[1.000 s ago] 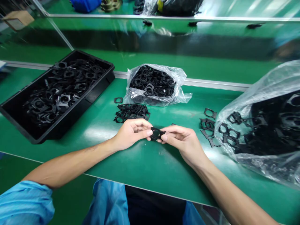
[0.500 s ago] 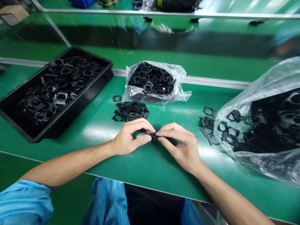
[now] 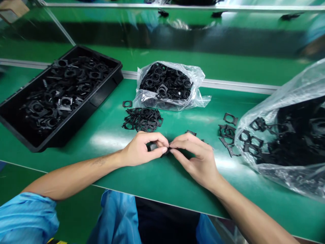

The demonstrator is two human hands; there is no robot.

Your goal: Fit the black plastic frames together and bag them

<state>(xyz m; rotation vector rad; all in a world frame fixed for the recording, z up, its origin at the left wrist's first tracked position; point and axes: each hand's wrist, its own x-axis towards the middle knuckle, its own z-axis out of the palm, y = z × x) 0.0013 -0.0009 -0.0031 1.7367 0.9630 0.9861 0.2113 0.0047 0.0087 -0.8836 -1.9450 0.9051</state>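
At my far left stands the black bin point(image 3: 104, 91) of frames, then a loose pile point(image 3: 143, 119). My left hand point(image 3: 141, 149) and right hand point(image 3: 200, 156) both pinch one small black part point(image 3: 166, 151), fingertips nearly closed; a second ago its ring showed, now fingers mostly hide it. Bare green table point(image 3: 162, 179) runs from my hands to its front edge; a clear bag point(image 3: 291, 88) lies right.

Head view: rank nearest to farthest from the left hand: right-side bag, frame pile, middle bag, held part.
1. Held part, in hand
2. Frame pile, just beyond the left hand
3. Middle bag, farther back
4. Right-side bag, far right
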